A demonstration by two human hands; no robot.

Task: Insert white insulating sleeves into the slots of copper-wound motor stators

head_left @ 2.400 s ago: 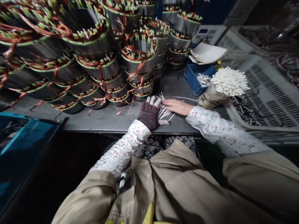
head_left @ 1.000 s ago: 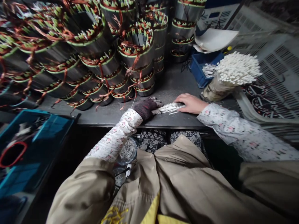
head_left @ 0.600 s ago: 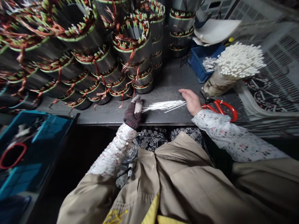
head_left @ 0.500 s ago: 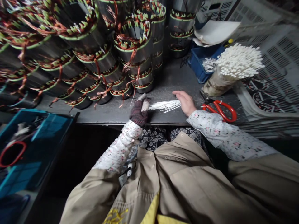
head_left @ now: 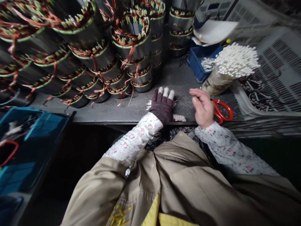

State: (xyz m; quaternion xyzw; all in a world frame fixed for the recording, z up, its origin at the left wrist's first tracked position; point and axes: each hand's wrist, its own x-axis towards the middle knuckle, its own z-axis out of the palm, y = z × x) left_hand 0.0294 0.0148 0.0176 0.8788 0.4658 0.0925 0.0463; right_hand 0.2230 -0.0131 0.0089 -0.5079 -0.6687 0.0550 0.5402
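Note:
My left hand (head_left: pixel 162 105) wears a dark knitted glove with pale fingertips. It lies flat, fingers stretched out and thumb to the side, over thin white sticks (head_left: pixel 148 105) on the dark worktop (head_left: pixel 182 105). Only the ends of the sticks show at either side of the palm; the rest are hidden. To the right, my bare right hand (head_left: pixel 203 108) is open, its fingers slightly bent and nothing visible in it. Just beyond its wrist lie red-handled cutters (head_left: pixel 226 110), partly covered by that hand.
Stacked metal stator rings with copper windings (head_left: pixel 131 44) fill the back and left. A bundle of white sticks (head_left: pixel 236 61) stands at right, beside a blue bin (head_left: pixel 198 67). Grey crates (head_left: pixel 279 62) line the right side. A teal crate (head_left: pixel 35 138) sits lower left.
My left hand has moved right and flattened over the white sticks, from gripping their left end. My right hand has drawn back right, away from them.

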